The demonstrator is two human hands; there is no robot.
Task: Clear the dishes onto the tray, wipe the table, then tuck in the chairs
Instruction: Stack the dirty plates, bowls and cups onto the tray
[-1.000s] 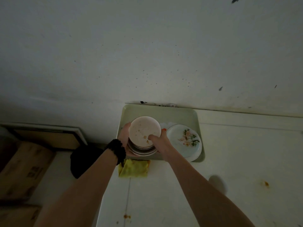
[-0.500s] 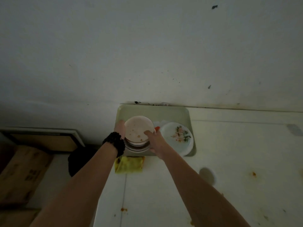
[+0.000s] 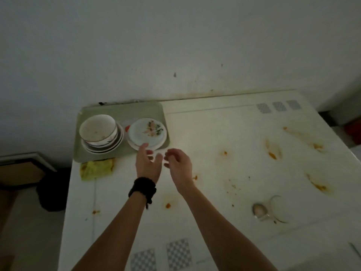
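Observation:
A pale green tray (image 3: 136, 109) sits at the far left corner of the white table (image 3: 224, 133), against the wall. On its left stands a stack of bowls and plates (image 3: 100, 133), topped by a soiled white bowl. A floral plate (image 3: 147, 132) rests on other plates at the tray's right. My left hand (image 3: 147, 163), with a black wristband, and my right hand (image 3: 178, 163) hover empty over the table just in front of the tray, fingers apart. A yellow cloth (image 3: 96, 169) lies by the tray's near edge.
Orange food stains dot the table, mostly on the right. A clear glass (image 3: 279, 211) lying on its side and a spoon (image 3: 258, 210) rest at the near right. Checkered patches mark the table's edges. A dark bin (image 3: 51, 192) stands on the floor at left.
Both hands let go of the bowl stack, which now rests on the tray, and drew back toward me. The view swung right, showing more of the stained table.

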